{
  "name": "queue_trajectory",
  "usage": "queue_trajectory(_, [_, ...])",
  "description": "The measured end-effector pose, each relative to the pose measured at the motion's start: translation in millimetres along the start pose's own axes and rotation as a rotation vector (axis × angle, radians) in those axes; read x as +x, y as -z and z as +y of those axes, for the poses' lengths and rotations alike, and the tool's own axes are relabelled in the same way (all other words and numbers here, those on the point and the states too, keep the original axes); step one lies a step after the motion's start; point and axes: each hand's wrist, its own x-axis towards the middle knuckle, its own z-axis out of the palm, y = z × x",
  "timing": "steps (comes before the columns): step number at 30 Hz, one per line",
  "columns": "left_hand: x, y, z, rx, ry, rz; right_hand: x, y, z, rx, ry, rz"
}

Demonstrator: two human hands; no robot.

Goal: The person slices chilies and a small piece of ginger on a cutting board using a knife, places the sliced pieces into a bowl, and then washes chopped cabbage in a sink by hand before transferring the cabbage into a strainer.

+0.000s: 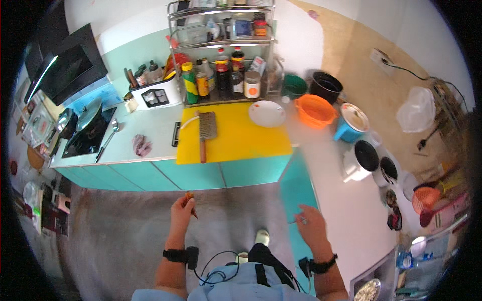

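Item one: your left hand (pixel 182 206) is pinching a small reddish-brown dried chilli pepper (pixel 190 202) between closed fingertips, holding it in the air above the grey floor (pixel 125 226), in front of the turquoise cabinet fronts (pixel 201 175).

Item two: your right hand (pixel 310 224) is hanging loosely half-open beside the counter's corner, with something small and thin at its fingertips; you are not showing enough to tell what it is.

Item three: a yellow plastic cutting board (pixel 241 138) is lying at the front edge of the pale worktop (pixel 150 128), carrying a wooden-handled steel cleaver (pixel 205 133) near its left side. A white round plate (pixel 267 113) is sitting at the board's back right corner, just beside an orange plastic colander (pixel 315 110).
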Motion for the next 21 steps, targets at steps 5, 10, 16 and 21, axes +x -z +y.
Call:
queue_trajectory(5, [29.4, 38.7, -9.1, 0.014, -0.073, 0.153, 123.0, -134.0, -89.6, 0.06, 0.45, -0.442])
queue_trajectory(10, [78.5, 60.7, 18.8, 0.052, -0.16, 0.364, 227.7, -248.9, -162.8, 0.014, 0.505, -0.455])
queue_trajectory(16, [168.0, 48.4, 61.4, 0.085, -0.163, 0.357, 289.0, -327.6, -175.1, 0.073, 0.319, -0.479])
queue_trajectory(21, [234.8, 22.8, 68.3, 0.04, -0.094, 0.258, 307.0, -321.7, -127.6, -0.032, 0.113, -0.55])
